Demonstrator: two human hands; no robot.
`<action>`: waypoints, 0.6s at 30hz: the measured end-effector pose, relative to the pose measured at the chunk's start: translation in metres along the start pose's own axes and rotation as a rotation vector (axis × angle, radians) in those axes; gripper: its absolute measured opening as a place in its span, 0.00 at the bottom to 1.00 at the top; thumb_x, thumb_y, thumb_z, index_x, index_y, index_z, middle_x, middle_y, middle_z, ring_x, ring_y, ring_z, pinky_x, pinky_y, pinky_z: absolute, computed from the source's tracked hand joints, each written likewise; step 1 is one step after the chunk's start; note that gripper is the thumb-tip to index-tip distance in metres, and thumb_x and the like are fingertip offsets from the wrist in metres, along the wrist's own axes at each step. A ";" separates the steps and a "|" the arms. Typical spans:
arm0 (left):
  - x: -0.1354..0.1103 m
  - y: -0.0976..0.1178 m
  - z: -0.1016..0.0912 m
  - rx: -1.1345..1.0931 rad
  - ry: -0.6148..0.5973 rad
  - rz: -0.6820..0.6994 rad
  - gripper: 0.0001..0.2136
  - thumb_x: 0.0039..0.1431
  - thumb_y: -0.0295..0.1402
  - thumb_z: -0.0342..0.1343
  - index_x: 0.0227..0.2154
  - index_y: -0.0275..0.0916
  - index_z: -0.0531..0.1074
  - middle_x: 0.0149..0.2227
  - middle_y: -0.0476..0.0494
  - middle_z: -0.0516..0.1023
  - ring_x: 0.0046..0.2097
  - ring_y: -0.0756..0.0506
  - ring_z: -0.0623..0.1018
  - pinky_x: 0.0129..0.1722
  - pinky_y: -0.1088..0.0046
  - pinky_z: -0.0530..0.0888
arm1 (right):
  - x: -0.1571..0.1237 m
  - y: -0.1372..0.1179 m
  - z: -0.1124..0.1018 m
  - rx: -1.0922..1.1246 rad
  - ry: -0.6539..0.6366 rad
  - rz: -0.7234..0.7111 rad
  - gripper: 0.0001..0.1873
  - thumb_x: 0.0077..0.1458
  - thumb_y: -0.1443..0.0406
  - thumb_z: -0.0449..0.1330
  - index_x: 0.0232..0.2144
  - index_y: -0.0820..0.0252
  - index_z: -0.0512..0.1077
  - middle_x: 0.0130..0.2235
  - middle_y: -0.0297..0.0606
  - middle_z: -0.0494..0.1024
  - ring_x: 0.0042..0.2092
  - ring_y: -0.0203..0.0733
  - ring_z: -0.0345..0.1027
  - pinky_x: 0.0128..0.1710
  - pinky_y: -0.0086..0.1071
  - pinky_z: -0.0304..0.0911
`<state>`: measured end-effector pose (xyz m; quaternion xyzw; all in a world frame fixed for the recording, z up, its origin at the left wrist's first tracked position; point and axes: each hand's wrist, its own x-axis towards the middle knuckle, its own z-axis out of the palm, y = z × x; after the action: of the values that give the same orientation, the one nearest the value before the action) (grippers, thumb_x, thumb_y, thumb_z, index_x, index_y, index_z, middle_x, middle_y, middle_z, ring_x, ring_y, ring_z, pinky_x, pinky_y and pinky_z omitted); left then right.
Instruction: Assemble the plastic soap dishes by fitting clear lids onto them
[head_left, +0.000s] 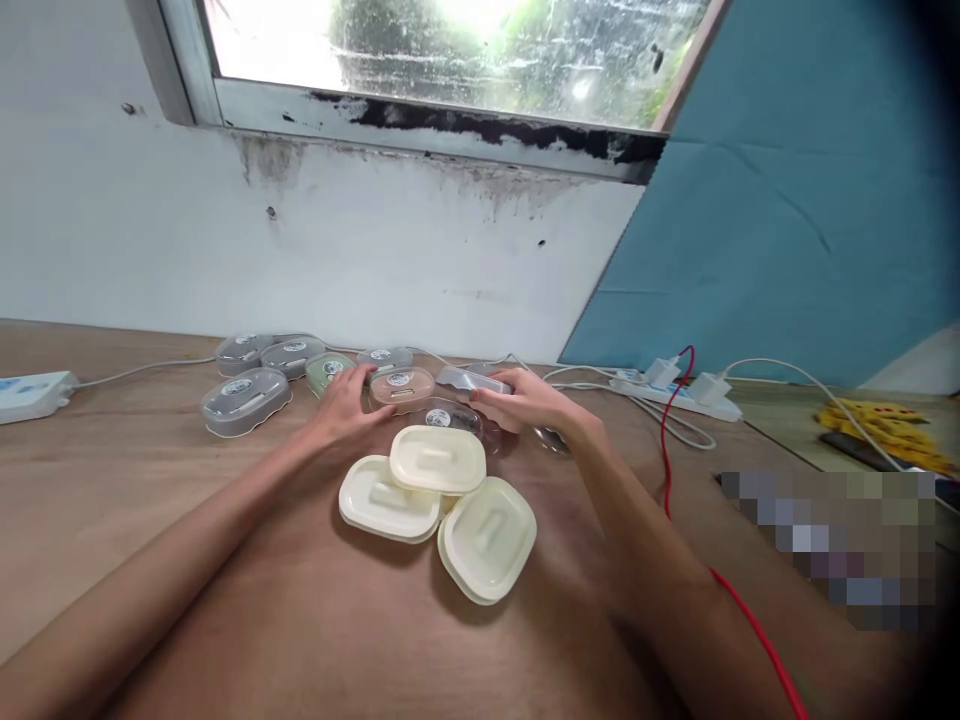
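Observation:
Three cream plastic lids [439, 492] lie overlapped on the wooden table [225, 560] in front of me. Behind them stand several small lidded boxes, grey [245, 400], green [328, 371] and tan [402, 387]. My left hand [345, 405] reaches to the left side of the tan box, fingers curled against it. My right hand [525, 402] is closed on a clear lidded box [472, 381] just right of the tan one. Another clear box [442, 417] sits between my hands.
A white wall and a window run behind the table. One white power strip [34, 393] lies at the far left and another [675, 395] at the right with chargers, white cables and a red wire [667, 470]. A yellow object [877, 420] sits far right.

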<state>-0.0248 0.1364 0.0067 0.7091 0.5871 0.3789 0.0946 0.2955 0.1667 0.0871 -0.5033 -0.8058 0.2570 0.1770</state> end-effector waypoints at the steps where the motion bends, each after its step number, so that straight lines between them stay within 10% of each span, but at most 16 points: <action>1: 0.009 0.003 0.005 0.035 -0.018 -0.003 0.35 0.49 0.52 0.69 0.56 0.37 0.71 0.57 0.31 0.76 0.60 0.27 0.72 0.62 0.46 0.67 | 0.002 0.003 0.002 -0.050 0.035 -0.011 0.24 0.60 0.43 0.58 0.31 0.57 0.75 0.28 0.36 0.78 0.30 0.41 0.70 0.27 0.31 0.59; 10: 0.045 0.011 0.022 0.134 -0.060 -0.080 0.43 0.35 0.51 0.76 0.55 0.36 0.74 0.52 0.29 0.79 0.58 0.23 0.75 0.58 0.48 0.71 | 0.008 0.004 0.019 -0.270 0.122 -0.144 0.25 0.55 0.46 0.67 0.47 0.54 0.74 0.48 0.43 0.81 0.51 0.54 0.73 0.49 0.41 0.65; 18: 0.006 0.037 -0.036 0.012 0.065 0.049 0.49 0.43 0.54 0.73 0.67 0.36 0.67 0.56 0.33 0.73 0.58 0.32 0.77 0.61 0.54 0.74 | -0.006 -0.042 0.034 -0.097 0.212 -0.473 0.31 0.56 0.53 0.70 0.57 0.54 0.66 0.67 0.50 0.65 0.68 0.57 0.58 0.63 0.49 0.57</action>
<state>-0.0203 0.1199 0.0560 0.7111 0.5746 0.4005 0.0618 0.2487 0.1382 0.0843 -0.3329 -0.8895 0.1154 0.2910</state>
